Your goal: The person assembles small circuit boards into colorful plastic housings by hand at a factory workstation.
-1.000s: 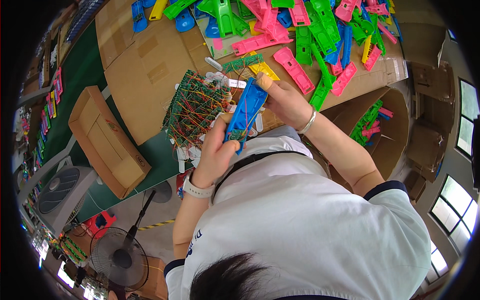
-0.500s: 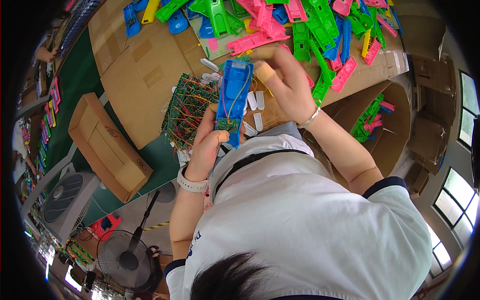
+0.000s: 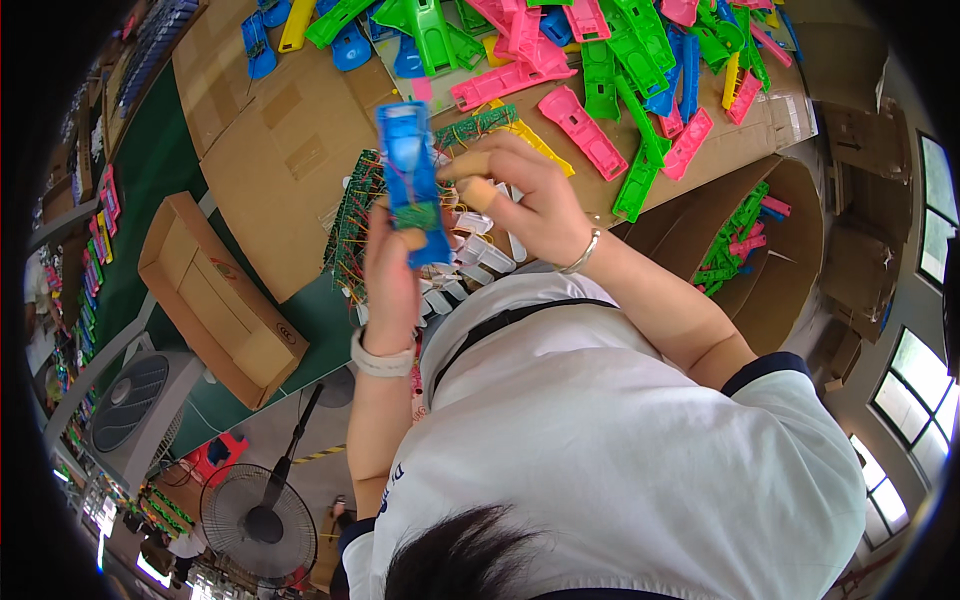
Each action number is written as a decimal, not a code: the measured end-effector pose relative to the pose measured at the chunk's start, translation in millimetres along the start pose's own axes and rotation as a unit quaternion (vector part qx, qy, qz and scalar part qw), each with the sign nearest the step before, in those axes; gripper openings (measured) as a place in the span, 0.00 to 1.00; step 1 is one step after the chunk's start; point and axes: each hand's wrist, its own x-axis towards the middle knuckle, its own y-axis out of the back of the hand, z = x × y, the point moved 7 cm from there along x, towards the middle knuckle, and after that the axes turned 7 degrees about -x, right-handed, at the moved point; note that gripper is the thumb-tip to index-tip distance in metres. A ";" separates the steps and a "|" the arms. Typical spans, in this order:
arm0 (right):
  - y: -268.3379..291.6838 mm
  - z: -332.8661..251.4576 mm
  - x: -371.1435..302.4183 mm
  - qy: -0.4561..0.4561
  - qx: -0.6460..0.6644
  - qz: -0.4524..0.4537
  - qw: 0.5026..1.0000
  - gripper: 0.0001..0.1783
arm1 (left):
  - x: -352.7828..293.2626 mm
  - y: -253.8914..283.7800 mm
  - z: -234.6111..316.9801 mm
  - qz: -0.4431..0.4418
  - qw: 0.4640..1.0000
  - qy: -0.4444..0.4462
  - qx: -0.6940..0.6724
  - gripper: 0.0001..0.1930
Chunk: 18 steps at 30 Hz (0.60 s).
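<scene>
Left hand clamps blue plastic shell (slightly blurred); green circuit board sits in its near end. Right hand beside shell, fingers bent; cannot tell whether pinching.

The view came from the left of two fisheye cameras worn on the person's head. It faced steeply down over the white shirt at the near side, with the left hand and right hand close below and the tabletop beyond. The wide lens took in a fan at left and windows at right, bending edges toward its rim.
</scene>
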 end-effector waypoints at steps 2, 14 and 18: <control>17.9 32.1 -2.2 -0.084 -0.094 -0.009 0.992 0.11 | 16.9 27.1 21.7 0.016 0.997 -0.056 0.045 0.21; 31.2 108.5 -33.5 -0.171 -0.534 -0.125 0.818 0.29 | 196.8 128.3 200.6 0.245 0.875 -0.240 0.343 0.25; 76.2 75.2 -39.7 -0.127 -0.552 -0.033 0.823 0.27 | 112.6 -12.2 141.0 -0.029 0.930 -0.285 0.230 0.21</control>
